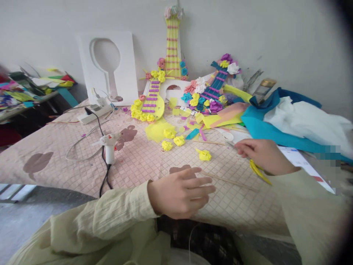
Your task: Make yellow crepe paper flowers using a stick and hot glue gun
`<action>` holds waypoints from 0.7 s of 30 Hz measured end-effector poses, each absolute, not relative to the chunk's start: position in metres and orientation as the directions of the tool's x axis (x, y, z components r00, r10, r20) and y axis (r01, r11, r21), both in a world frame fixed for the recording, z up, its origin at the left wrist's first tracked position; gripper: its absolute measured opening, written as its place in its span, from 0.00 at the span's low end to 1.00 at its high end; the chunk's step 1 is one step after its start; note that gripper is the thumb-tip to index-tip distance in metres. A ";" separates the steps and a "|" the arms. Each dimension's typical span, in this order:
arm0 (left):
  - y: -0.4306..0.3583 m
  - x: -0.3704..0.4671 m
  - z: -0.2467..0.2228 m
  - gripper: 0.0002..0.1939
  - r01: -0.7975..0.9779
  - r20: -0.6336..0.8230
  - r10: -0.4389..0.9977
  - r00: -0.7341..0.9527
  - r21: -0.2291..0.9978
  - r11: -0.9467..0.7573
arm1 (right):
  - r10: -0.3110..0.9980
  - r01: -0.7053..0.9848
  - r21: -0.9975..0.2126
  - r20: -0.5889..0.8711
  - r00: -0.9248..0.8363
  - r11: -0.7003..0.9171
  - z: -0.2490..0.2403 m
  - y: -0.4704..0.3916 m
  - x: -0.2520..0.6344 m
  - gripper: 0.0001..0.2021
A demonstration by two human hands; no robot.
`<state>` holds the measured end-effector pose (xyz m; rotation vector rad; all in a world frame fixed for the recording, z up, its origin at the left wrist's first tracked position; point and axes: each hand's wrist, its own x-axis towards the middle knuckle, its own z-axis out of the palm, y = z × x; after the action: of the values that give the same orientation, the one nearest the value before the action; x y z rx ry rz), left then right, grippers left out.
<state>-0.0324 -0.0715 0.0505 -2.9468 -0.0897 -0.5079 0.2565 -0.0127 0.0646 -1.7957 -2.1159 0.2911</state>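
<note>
My left hand (183,193) hovers over the front of the table with its fingers apart, holding nothing that I can see. A thin wooden stick (234,180) lies just past its fingertips; whether they touch is unclear. My right hand (259,154) is closed around yellow-handled scissors (259,172), the handle showing below the palm and a bit of metal past the fingertips. Between the hands, farther back, sits a yellow crepe-paper flower (204,155). More yellow flowers (179,140) rest near a yellow paper sheet (157,130).
A white glue gun (109,147) stands at left with its cord, near a power strip (95,114). Paper-flowered toy guitars (153,97) and a white cut-out board (127,70) stand by the wall. Blue crepe paper (264,127) and a phone (298,158) lie at right.
</note>
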 end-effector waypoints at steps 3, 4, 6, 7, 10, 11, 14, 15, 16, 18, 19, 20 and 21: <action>-0.068 -0.035 0.050 0.17 0.117 0.326 0.081 0.942 -0.094 -0.989 | 0.978 0.889 -0.411 0.123 -0.167 0.203 0.054 -0.019 0.256 0.12; -0.066 -0.036 0.049 0.17 0.133 0.325 0.104 0.940 -0.068 -0.989 | 0.981 0.888 -0.418 0.117 -0.156 0.191 0.052 -0.021 0.254 0.11; -0.059 -0.036 0.047 0.16 0.192 0.336 0.181 0.924 0.001 -0.981 | 0.989 0.879 -0.454 0.094 -0.115 0.145 0.050 -0.025 0.250 0.10; -0.055 -0.036 0.046 0.16 0.234 0.348 0.236 0.907 0.047 -0.971 | 0.992 0.869 -0.478 0.080 -0.099 0.125 0.050 -0.026 0.249 0.10; -0.038 -0.030 0.042 0.17 0.380 0.366 0.440 0.820 0.226 -0.897 | 0.996 0.823 -0.561 0.055 -0.065 0.085 0.053 -0.029 0.245 0.09; -0.032 -0.027 0.041 0.18 0.427 0.357 0.509 0.783 0.287 -0.857 | 0.997 0.811 -0.580 0.052 -0.050 0.071 0.054 -0.030 0.244 0.09; -0.012 -0.011 0.033 0.24 0.542 0.282 0.669 0.687 0.414 -0.731 | 0.997 0.805 -0.592 0.069 0.018 0.026 0.057 -0.032 0.243 0.10; -0.006 -0.005 0.029 0.26 0.567 0.256 0.697 0.670 0.430 -0.702 | 0.996 0.809 -0.587 0.079 0.029 0.023 0.058 -0.033 0.243 0.11; -0.001 0.002 0.025 0.28 0.584 0.235 0.713 0.660 0.436 -0.685 | 0.996 0.817 -0.575 0.089 0.023 0.033 0.058 -0.033 0.244 0.12; 0.008 0.014 0.017 0.28 0.608 0.206 0.730 0.652 0.433 -0.665 | 0.993 0.855 -0.513 0.114 -0.022 0.078 0.057 -0.034 0.247 0.16; 0.011 0.019 0.013 0.28 0.613 0.200 0.733 0.650 0.432 -0.661 | 0.992 0.878 -0.469 0.119 -0.046 0.097 0.055 -0.035 0.248 0.18; 0.014 0.024 0.010 0.26 0.616 0.195 0.735 0.649 0.433 -0.658 | 0.991 0.898 -0.427 0.117 -0.065 0.109 0.053 -0.036 0.249 0.20; 0.017 0.027 0.007 0.23 0.614 0.196 0.736 0.648 0.436 -0.657 | 0.991 0.908 -0.402 0.108 -0.082 0.119 0.049 -0.038 0.250 0.20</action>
<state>0.0269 0.0167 0.0065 -3.1485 -1.3349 -0.6386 0.2496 -0.0384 0.0494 -1.8478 -2.0545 0.3274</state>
